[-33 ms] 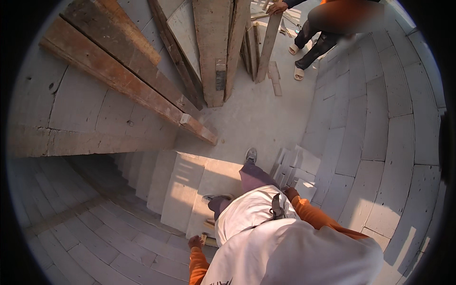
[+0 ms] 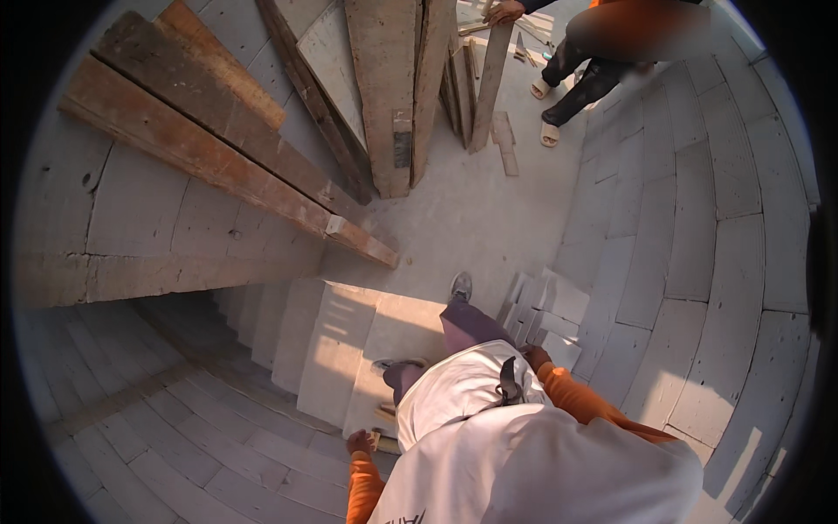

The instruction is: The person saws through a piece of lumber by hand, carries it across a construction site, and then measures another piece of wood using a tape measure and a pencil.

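My left hand (image 2: 359,442) hangs beside my left hip, its fingers curled round the end of a piece of light wood (image 2: 386,444). My body hides the rest of that wood, and another short piece shows just above it. By my right hip is my right hand (image 2: 538,356), close to a stack of pale blocks (image 2: 526,306); its fingers are mostly hidden. Both my feet are on the pale steps and landing, one shoe (image 2: 461,286) farther forward than the other.
Stairs (image 2: 325,345) drop away on the left, beside a block wall. Long wooden planks (image 2: 201,148) and upright boards (image 2: 380,96) lean at the far left and middle. A co-worker (image 2: 580,83) at the far right has a hand on an upright board (image 2: 491,87). A block wall (image 2: 690,192) lines the right.
The view has tilted slightly, so the leaning planks and the left wall edge sit a little differently. Both my hands and the co-worker's hand stay about where they were.
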`<move>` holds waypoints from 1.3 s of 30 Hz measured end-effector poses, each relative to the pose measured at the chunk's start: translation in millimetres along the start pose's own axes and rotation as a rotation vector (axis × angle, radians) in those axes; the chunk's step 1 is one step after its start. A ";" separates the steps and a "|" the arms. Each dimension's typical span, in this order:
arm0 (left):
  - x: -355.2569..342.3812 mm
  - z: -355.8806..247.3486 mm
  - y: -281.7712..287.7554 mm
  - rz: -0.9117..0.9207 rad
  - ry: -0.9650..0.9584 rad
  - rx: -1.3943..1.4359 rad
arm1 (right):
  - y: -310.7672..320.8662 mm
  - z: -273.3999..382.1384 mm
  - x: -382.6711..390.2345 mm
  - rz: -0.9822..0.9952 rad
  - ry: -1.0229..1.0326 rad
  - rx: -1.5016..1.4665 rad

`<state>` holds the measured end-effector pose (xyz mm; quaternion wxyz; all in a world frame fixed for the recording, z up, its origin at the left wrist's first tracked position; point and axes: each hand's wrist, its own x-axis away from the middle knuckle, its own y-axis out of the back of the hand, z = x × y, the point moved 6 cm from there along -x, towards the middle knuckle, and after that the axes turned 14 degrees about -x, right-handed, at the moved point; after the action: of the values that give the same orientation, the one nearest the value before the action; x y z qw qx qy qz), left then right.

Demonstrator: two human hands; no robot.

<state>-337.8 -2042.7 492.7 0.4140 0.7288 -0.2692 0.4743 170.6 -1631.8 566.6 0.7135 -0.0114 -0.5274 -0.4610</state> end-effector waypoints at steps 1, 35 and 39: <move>6.2 -20.9 -16.1 -0.013 -0.034 0.009 | 10.1 -5.5 -6.0 0.014 -0.040 -0.008; 8.9 -628.7 -327.3 0.051 -0.622 -0.552 | 258.0 299.6 -345.3 -0.159 0.128 -0.405; 0.2 -703.3 -338.7 0.071 -0.689 -0.463 | 304.5 418.6 -388.5 -0.176 0.275 -0.210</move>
<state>-401.2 -1265.2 520.8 0.4361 0.7228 -0.5165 0.1433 56.7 -995.5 598.9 0.7307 0.0236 -0.3727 -0.5715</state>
